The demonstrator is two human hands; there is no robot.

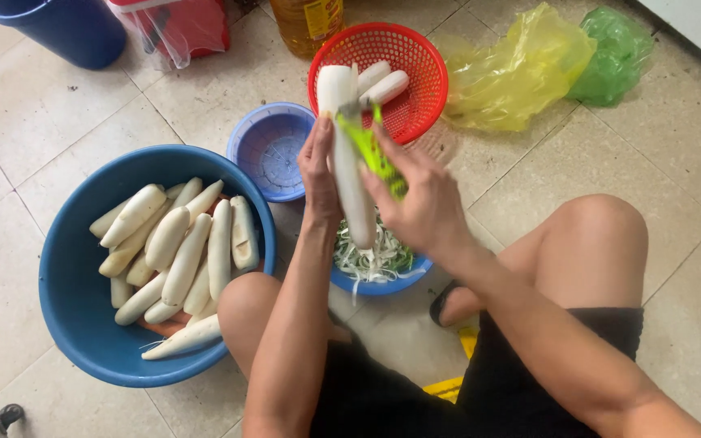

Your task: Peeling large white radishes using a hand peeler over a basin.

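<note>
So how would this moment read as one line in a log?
left hand: holds white radish upright | right hand: green peeler on radish | below: bowl of peelings | left: blue basin of radishes

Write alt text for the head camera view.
A seated person's left hand holds a long white radish upright while the right hand runs a green peeler along it, above a bowl of shreds. A blue basin of peeled radishes sits at left, a red basket behind.

White radish (349, 174), lime-green peeler (373, 150), red basket (415, 105), blue basin (75, 300), yellow bag (521, 73)
</note>
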